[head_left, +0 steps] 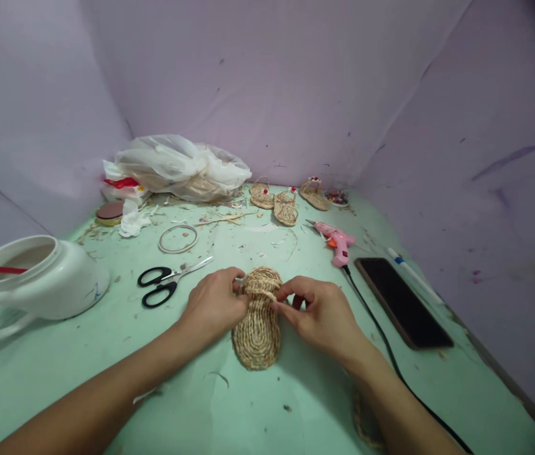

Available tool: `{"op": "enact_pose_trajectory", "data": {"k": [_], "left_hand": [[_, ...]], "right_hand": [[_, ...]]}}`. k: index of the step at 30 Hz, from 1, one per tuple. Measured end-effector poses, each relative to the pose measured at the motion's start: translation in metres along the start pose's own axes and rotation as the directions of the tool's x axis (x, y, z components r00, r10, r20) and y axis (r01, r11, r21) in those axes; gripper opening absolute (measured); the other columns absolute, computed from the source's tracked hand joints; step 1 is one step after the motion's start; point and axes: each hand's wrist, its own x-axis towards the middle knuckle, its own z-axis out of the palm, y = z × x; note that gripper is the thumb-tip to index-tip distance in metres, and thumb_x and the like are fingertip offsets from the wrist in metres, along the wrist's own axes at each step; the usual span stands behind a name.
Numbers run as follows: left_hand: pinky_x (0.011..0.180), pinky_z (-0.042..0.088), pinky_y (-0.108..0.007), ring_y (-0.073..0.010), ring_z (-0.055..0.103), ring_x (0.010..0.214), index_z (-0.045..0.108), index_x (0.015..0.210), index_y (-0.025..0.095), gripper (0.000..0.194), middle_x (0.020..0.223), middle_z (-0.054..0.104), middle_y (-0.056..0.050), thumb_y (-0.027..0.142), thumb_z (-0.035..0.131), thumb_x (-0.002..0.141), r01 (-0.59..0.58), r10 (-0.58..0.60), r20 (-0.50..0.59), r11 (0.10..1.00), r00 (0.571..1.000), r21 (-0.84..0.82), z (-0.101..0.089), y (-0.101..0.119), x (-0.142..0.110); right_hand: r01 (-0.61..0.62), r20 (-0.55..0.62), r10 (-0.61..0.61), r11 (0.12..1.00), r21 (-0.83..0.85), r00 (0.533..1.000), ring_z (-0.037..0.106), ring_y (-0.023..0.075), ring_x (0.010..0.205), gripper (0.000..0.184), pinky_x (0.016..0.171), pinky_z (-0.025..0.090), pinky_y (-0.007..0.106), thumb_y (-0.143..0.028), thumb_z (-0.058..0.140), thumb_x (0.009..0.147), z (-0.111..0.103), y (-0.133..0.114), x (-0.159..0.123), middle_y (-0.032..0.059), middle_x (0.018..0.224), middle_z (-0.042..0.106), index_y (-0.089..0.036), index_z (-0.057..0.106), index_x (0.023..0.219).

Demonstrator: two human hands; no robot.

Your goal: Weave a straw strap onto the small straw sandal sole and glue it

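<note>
A small woven straw slipper [256,344] lies on the table in front of me, its sole coiled from braided straw cord. A length of braided cord [264,294] crosses the upper part of the sole. My left hand [219,300] is closed at the slipper's left edge, its thumb and fingertips pressed there. On the other side my right hand [317,309] pinches the cord between thumb and forefinger. More loose cord [360,423] shows beneath my right forearm. Whether the cord is fixed at the left edge is hidden by my fingers.
Black-handled scissors [172,282] and a ring [178,239] lie left. A white pot [73,278] stands beyond them. To the right are a pink glue gun [336,241] with a black cable and a phone [403,303]. Small slippers [286,208] and a plastic bag [182,167] sit behind.
</note>
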Motion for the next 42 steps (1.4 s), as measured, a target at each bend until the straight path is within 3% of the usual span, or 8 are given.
{"op": "enact_pose_trajectory", "data": {"k": [3,6,11,17,24,31,36,42], "left_hand": [[0.061,0.037,-0.03,-0.0231,0.056,0.076,0.062,0.1,0.018,0.041,0.099,0.061,-0.012,0.018,0.059,0.059,-0.053,0.053,-0.028,0.998,0.998,-0.034,0.0,-0.004,0.002],[0.059,0.039,-0.029,-0.0177,0.054,0.067,0.06,0.102,0.017,0.045,0.1,0.06,-0.011,0.014,0.059,0.057,-0.067,0.069,0.02,0.993,0.997,-0.101,-0.001,-0.006,0.005],[0.06,0.042,-0.027,-0.0128,0.051,0.063,0.058,0.096,0.018,0.033,0.087,0.058,-0.004,0.014,0.059,0.063,-0.161,0.168,0.012,0.961,0.986,-0.226,-0.007,0.002,0.002],[0.063,0.043,-0.026,-0.0121,0.051,0.069,0.06,0.085,0.018,0.02,0.09,0.056,-0.003,0.01,0.054,0.068,-0.346,0.348,-0.026,0.917,0.937,-0.2,-0.008,0.007,-0.004],[0.062,0.043,-0.026,-0.0127,0.051,0.068,0.061,0.082,0.019,0.013,0.085,0.057,-0.002,0.015,0.058,0.07,-0.326,0.325,-0.035,0.931,0.945,-0.161,-0.007,0.003,-0.001],[0.067,0.044,-0.027,-0.0128,0.055,0.071,0.064,0.076,0.018,0.012,0.08,0.06,-0.003,0.012,0.054,0.074,-0.357,0.332,-0.142,0.908,0.932,-0.218,-0.001,0.002,0.0],[0.072,0.045,-0.026,-0.0137,0.057,0.077,0.065,0.075,0.018,0.018,0.081,0.062,-0.003,0.009,0.05,0.075,-0.4,0.36,-0.193,0.883,0.913,-0.245,0.004,-0.002,0.002],[0.072,0.045,-0.026,-0.0141,0.058,0.079,0.065,0.077,0.018,0.018,0.085,0.062,-0.004,0.01,0.049,0.074,-0.385,0.343,-0.187,0.878,0.92,-0.284,0.006,-0.001,0.002]], "right_hand": [[0.022,0.045,-0.024,0.999,0.026,0.999,0.055,0.0116,0.05,0.005,0.05,0.038,0.024,-0.025,0.061,0.071,-0.001,0.0,-0.001,-0.0022,0.063,0.066,-0.024,0.066,0.073],[0.041,0.009,-0.042,0.998,0.051,0.999,0.053,0.0107,0.048,0.008,0.048,0.038,0.024,-0.026,0.062,0.071,0.0,0.0,-0.001,-0.0023,0.065,0.066,-0.024,0.065,0.078],[0.142,-0.068,-0.137,0.987,0.072,0.988,0.055,0.0109,0.056,0.007,0.054,0.041,0.025,-0.024,0.062,0.073,0.002,0.002,0.0,0.0005,0.079,0.064,-0.023,0.065,0.079],[0.233,-0.155,-0.23,0.972,0.005,0.961,0.056,0.0113,0.06,0.019,0.053,0.042,0.025,-0.023,0.061,0.075,0.005,0.004,-0.001,0.0026,0.088,0.063,-0.023,0.065,0.093],[0.233,-0.161,-0.238,0.971,-0.052,0.958,0.058,0.0113,0.056,0.017,0.049,0.044,0.025,-0.026,0.058,0.078,0.008,0.004,0.0,0.0035,0.086,0.067,-0.025,0.069,0.09],[0.236,-0.207,-0.247,0.969,-0.078,0.947,0.058,0.0105,0.054,0.016,0.048,0.044,0.024,-0.024,0.055,0.08,0.011,0.002,-0.001,0.0046,0.09,0.066,-0.022,0.069,0.085],[0.254,-0.215,-0.254,0.967,-0.03,0.943,0.061,0.0122,0.06,0.012,0.052,0.049,0.026,-0.025,0.057,0.078,0.014,0.002,0.0,0.0055,0.095,0.066,-0.021,0.066,0.084],[0.251,-0.23,-0.224,0.963,0.094,0.947,0.063,0.0138,0.071,0.008,0.06,0.051,0.026,-0.019,0.057,0.077,0.016,0.002,0.0,0.005,0.093,0.067,-0.021,0.063,0.082]]}}
